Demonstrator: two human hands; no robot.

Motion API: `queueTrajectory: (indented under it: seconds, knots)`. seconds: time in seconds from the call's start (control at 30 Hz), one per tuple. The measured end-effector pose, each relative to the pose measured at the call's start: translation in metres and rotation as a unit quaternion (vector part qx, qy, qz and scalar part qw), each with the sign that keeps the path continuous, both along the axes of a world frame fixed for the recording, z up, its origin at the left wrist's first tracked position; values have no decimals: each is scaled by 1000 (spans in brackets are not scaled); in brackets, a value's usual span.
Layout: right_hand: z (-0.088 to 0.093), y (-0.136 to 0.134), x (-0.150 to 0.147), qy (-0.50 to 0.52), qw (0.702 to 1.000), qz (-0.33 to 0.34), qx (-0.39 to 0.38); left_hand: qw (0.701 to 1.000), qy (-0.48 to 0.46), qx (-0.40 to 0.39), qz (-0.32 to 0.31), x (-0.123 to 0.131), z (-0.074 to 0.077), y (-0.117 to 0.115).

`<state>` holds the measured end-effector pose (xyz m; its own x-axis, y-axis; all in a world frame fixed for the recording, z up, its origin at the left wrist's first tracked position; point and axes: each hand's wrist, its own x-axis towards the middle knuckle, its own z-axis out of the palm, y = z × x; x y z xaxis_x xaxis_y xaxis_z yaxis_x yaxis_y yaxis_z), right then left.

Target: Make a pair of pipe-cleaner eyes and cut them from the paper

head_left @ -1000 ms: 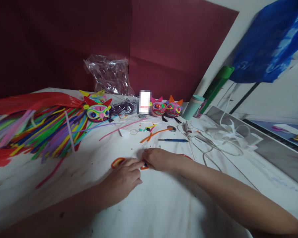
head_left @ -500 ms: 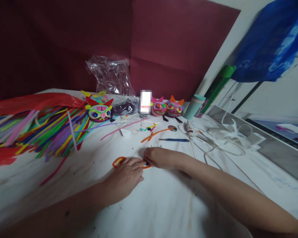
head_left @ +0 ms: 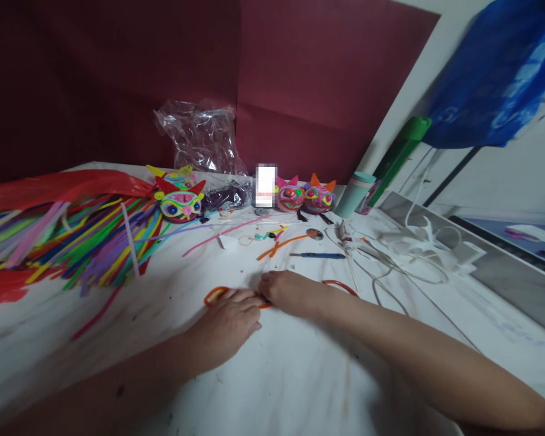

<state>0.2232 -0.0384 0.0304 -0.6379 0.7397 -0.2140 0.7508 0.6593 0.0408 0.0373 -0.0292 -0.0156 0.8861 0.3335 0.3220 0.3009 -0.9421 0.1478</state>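
Over an orange loop of pipe cleaner [head_left: 210,295] on the white table lies my left hand [head_left: 231,321], its fingers together on the piece and partly covering it. Yellow shows inside the loop's left end. My right hand [head_left: 284,292] is closed at the piece's right end, touching the left fingertips, and a bit of dark blue shows between the hands. A red strip [head_left: 340,286] shows just behind my right forearm. Beyond the hands lie orange pipe cleaners [head_left: 272,249] and a blue-handled tool [head_left: 322,255].
Colourful pipe cleaners [head_left: 100,242] spread on the left beside decorated heads [head_left: 180,206]. Two more heads [head_left: 318,198] stand at the back, near a green cup [head_left: 355,195]. White cables [head_left: 418,274] lie on the right. A clear plastic bag [head_left: 204,136] leans at the back.
My right hand has shifted slightly left, covering more of the orange piece's right end. The red strip behind my right forearm has come into view. My left hand has barely moved.
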Motion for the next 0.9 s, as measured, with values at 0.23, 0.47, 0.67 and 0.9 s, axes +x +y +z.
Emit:
queueTrajectory:
  seconds: [0.23, 0.47, 0.67, 0.9]
  knots:
    - [4, 1, 2, -2, 1000, 6, -10, 1000, 5, 6, 1, 0, 0, 1]
    - [-3, 6, 17, 157, 982, -76, -70, 1000, -3, 12, 2, -1, -7, 2]
    - [0, 8, 36, 189, 967, -168, -11, 1000, -24, 7, -5, -1, -7, 3]
    - [-4, -1, 72, 148, 934, -317, 73, 999, -42, -11, -20, -3, -5, 2]
